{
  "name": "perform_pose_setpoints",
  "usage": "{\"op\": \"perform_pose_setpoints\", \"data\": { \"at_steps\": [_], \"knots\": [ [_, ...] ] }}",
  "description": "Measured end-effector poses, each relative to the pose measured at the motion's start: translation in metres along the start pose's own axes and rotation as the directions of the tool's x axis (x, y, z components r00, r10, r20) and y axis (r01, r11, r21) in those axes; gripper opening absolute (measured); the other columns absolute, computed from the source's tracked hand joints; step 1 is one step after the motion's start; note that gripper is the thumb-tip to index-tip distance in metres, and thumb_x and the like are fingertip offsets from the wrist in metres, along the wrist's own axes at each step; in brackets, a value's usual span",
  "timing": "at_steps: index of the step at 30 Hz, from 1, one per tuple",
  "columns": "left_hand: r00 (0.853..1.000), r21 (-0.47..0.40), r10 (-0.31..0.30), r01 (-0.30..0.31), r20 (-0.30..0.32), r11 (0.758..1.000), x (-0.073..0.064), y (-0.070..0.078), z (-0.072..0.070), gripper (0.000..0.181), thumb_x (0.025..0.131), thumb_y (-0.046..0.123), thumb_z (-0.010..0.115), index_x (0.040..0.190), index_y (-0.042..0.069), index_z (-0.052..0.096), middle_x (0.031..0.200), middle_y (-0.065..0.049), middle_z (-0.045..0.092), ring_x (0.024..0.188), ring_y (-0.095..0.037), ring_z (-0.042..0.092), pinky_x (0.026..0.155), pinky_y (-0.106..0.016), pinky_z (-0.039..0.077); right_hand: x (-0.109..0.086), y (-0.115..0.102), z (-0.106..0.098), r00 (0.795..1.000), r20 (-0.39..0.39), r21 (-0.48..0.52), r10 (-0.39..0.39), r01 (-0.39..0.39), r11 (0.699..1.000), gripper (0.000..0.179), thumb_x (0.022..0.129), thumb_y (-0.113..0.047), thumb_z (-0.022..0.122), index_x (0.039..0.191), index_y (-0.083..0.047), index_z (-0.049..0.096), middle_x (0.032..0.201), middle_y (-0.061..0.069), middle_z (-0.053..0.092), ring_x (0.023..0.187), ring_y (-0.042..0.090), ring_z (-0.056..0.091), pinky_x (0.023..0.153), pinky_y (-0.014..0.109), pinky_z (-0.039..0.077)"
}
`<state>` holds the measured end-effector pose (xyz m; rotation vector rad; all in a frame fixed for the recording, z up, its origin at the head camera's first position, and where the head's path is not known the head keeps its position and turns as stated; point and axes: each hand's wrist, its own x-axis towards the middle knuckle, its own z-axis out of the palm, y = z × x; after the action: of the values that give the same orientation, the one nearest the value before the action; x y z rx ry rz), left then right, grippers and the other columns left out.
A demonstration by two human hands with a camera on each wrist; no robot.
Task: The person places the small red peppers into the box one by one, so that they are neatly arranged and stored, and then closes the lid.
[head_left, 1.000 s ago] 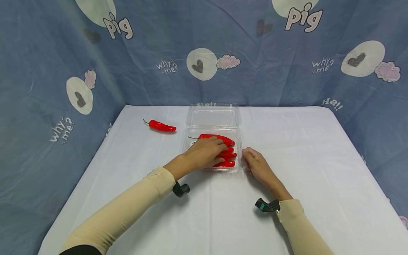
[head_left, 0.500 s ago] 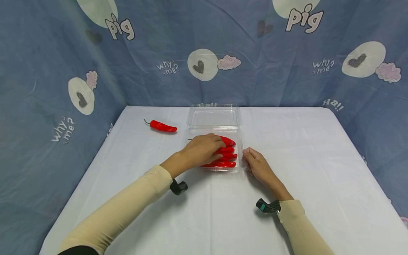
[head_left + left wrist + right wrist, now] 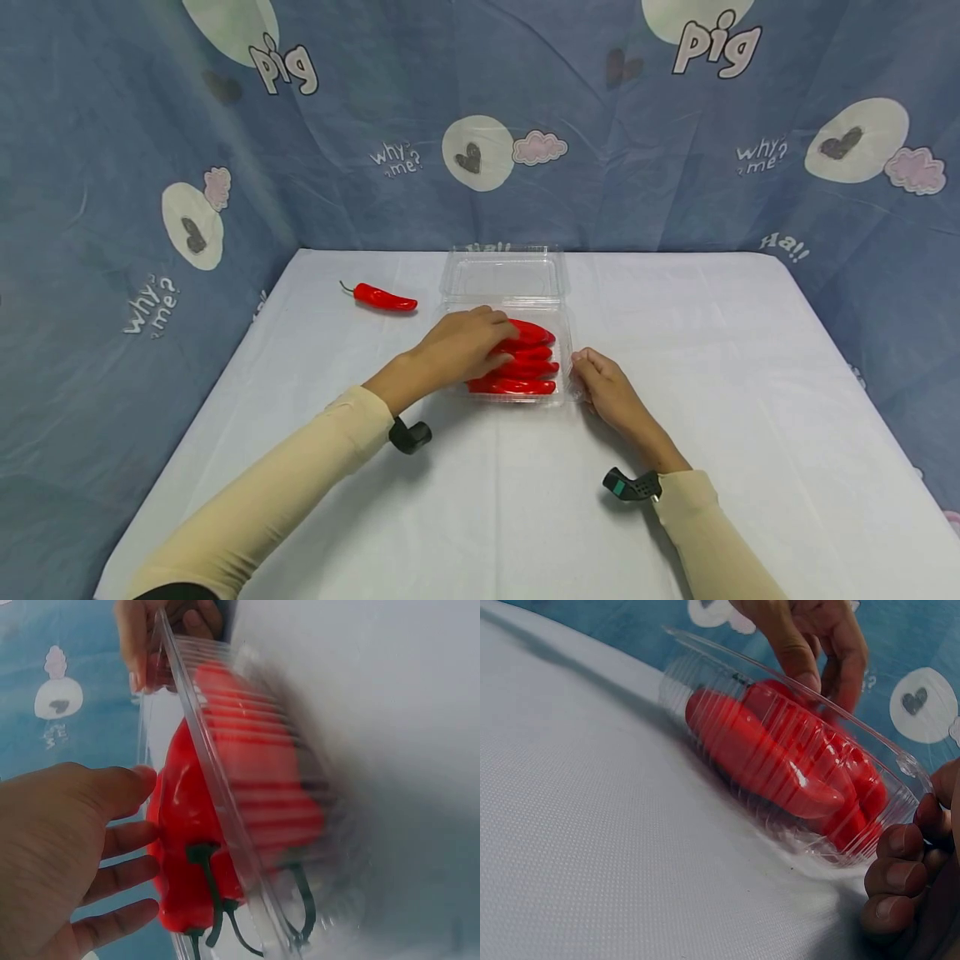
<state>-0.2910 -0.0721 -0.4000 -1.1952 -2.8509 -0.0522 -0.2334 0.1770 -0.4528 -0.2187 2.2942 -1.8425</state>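
A clear plastic clamshell box stands on the white table with its lid folded back. Several red chili peppers lie side by side in it, their green stems showing in the left wrist view. Over the stem side of the box is my left hand, its fingers loosely extended at the peppers and gripping none; some peppers are partly hidden under it. My right hand pinches the box's right rim between thumb and fingers. One more red chili pepper lies on the table, left of the lid.
White cloth covers the table. A blue printed curtain hangs behind it and along the sides. The raised box lid reaches the table's back edge. Each wrist wears a small black camera.
My left hand has drawn back to the left and slightly up across the box, uncovering more of the peppers. The right hand stays at the rim.
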Motion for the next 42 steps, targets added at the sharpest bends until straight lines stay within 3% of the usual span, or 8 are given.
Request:
{"op": "perform_pose_setpoints", "data": {
  "at_steps": [23, 42],
  "knots": [
    [0.998, -0.037, -0.06, 0.059, -0.035, 0.998, -0.016, -0.021, -0.009, 0.03, 0.092, 0.031, 0.075, 0.119, 0.019, 0.072, 0.107, 0.005, 0.067, 0.095, -0.012, 0.057, 0.074, -0.028, 0.054, 0.0, 0.001, 0.0, 1.0, 0.007, -0.004, -0.014, 0.014, 1.0, 0.033, 0.11, -0.017, 0.04, 0.086, 0.005, 0.048, 0.063, 0.005, 0.043, 0.049, 0.014, 0.041, 0.044, 0.024, 0.036],
    [0.991, -0.036, -0.106, 0.103, -0.079, 0.994, -0.032, -0.049, -0.015, 0.032, 0.093, 0.031, 0.073, 0.12, 0.015, 0.071, 0.116, -0.001, 0.068, 0.109, -0.02, 0.062, 0.08, -0.036, 0.057, 0.0, 0.0, 0.0, 1.0, 0.002, -0.024, -0.004, 0.004, 1.0, 0.033, 0.11, -0.018, 0.04, 0.088, 0.005, 0.049, 0.063, 0.004, 0.042, 0.05, 0.014, 0.04, 0.045, 0.024, 0.037]
  ]
}}
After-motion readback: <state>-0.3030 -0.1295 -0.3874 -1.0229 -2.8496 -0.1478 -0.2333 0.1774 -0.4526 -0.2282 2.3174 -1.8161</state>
